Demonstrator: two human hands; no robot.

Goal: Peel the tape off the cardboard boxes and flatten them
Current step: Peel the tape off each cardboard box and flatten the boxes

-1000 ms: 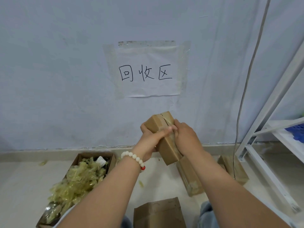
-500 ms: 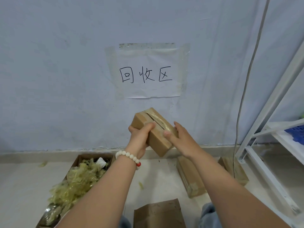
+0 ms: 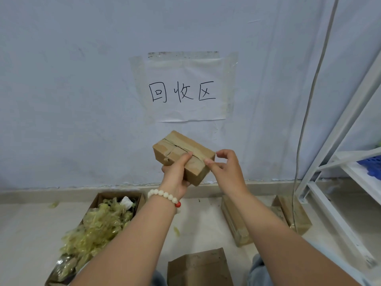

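A small brown cardboard box (image 3: pixel 181 149) is held up in front of the wall, its taped top seam facing me. My left hand (image 3: pixel 177 174), with a white bead bracelet on the wrist, grips it from below with the thumb pressed on the top. My right hand (image 3: pixel 224 170) is at the box's right end, thumb and forefinger pinching at the end of the clear tape strip (image 3: pixel 198 154). Whether the tape end has lifted is too small to tell.
An open carton (image 3: pixel 115 198) full of crumpled yellowish tape stands on the floor at the left. Two taped boxes (image 3: pixel 233 221) (image 3: pixel 296 213) lie at the right, a flattened one (image 3: pixel 198 267) near my knees. A white metal rack (image 3: pixel 338 162) and a hanging cable (image 3: pixel 309 112) are at the right.
The box has been turned from standing on end to lying flat, seam up, and shifted left. My right hand let go of its side and moved to the right end of the tape.
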